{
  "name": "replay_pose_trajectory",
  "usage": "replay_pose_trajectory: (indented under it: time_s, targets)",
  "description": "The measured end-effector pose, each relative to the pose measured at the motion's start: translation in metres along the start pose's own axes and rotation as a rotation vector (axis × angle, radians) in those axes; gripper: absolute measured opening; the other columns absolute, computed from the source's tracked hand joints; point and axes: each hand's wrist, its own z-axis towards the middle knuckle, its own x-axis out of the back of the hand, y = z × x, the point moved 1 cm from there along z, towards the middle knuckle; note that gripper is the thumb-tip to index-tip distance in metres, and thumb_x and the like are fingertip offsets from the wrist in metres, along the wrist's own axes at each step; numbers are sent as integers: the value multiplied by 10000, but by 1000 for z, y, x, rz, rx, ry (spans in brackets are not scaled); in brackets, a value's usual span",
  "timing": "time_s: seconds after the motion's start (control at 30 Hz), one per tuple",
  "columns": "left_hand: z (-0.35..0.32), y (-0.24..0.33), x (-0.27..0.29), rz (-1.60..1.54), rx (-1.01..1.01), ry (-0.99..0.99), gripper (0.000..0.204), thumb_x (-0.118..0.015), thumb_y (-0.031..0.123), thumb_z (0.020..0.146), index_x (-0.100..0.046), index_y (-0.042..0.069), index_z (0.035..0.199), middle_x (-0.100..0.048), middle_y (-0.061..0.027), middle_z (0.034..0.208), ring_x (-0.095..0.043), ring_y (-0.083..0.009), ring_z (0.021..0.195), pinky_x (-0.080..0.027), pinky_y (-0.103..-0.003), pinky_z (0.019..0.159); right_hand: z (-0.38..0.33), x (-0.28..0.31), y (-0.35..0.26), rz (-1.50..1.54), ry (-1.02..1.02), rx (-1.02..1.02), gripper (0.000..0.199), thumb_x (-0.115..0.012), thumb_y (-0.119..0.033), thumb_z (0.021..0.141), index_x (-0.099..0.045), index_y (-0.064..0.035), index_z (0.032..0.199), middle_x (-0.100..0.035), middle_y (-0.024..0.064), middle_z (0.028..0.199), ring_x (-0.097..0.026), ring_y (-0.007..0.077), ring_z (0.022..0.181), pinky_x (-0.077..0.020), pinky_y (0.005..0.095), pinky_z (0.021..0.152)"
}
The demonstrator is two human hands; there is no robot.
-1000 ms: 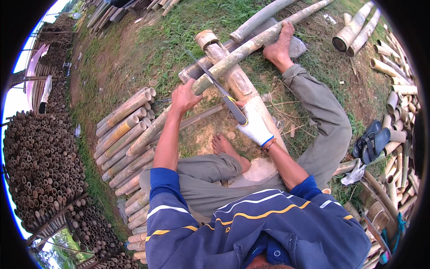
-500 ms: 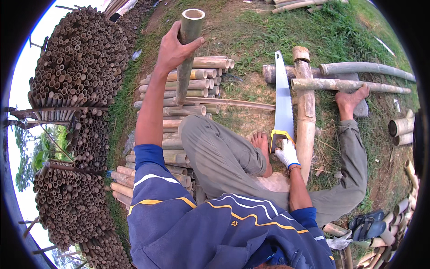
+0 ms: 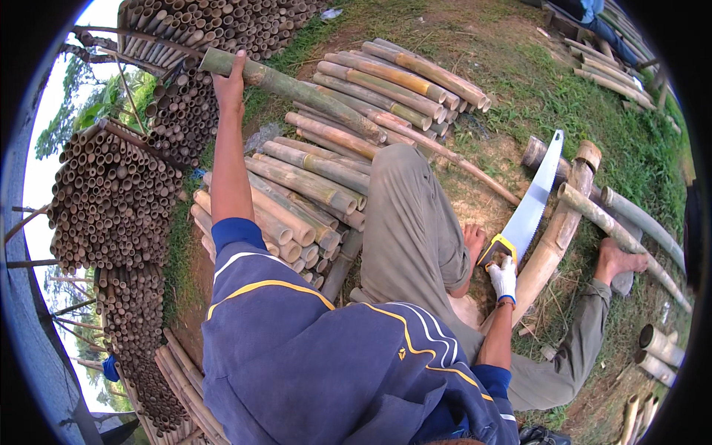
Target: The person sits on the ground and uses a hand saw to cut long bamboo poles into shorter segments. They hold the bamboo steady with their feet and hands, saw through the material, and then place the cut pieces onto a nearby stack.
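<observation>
My bare left hand (image 3: 231,87) is stretched far out, its fingers wrapped round one end of a cut green-grey bamboo piece (image 3: 308,98). That piece slants over the pile of cut bamboo lengths (image 3: 315,172), its other end close above or on the pile; contact I cannot tell. Low beside my foot, my right hand (image 3: 503,279) in a white glove grips the yellow-and-black handle of a handsaw (image 3: 535,200). The saw's blade points away, teeth toward a thick pale bamboo pole (image 3: 547,248) on the ground. Some fingers of the right hand are hidden.
My bare foot presses on a thinner bamboo pole (image 3: 621,239) laid across the thick one. A long split bamboo strip (image 3: 463,169) reaches from the pile toward the saw. Tall stacks of bamboo (image 3: 111,196) stand at left. Another person (image 3: 612,33) is at the far right.
The bamboo piece in my left hand has tipped from nearly upright to a low slant, and the hand has swung left. My view has turned left. The saw stays in my right hand.
</observation>
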Motion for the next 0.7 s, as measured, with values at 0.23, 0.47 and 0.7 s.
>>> replay_pose_trajectory:
  time_s: [0.23,0.47,0.7]
  targets:
    - [-43,-50,92,-10,383,175,1052,-787,502,982,-172,-22,1655,-495,-182,1523,-598,-301,1293,-545,-488,1030,3,-6,13,-22,-55,-30,460,-801,-245,905,-641,-30,1279,-683,288,1233,-666,483,1118,-549,517,962]
    - [-94,-51,122,-218,373,275,533,-786,351,1007,-545,29,1357,-601,-140,1332,-628,-265,1241,-569,-539,1034,1,-6,19,-5,-93,6,434,-784,-222,913,-632,-15,1263,-667,310,1215,-650,495,1119,-538,518,957]
    - [-153,-4,149,-163,323,141,525,-888,226,923,-567,43,1296,-701,-120,1203,-743,-277,1072,-648,-527,932,5,-8,23,109,-134,-63,409,-779,-180,926,-635,3,1262,-692,252,1180,-695,386,1045,-555,468,928]
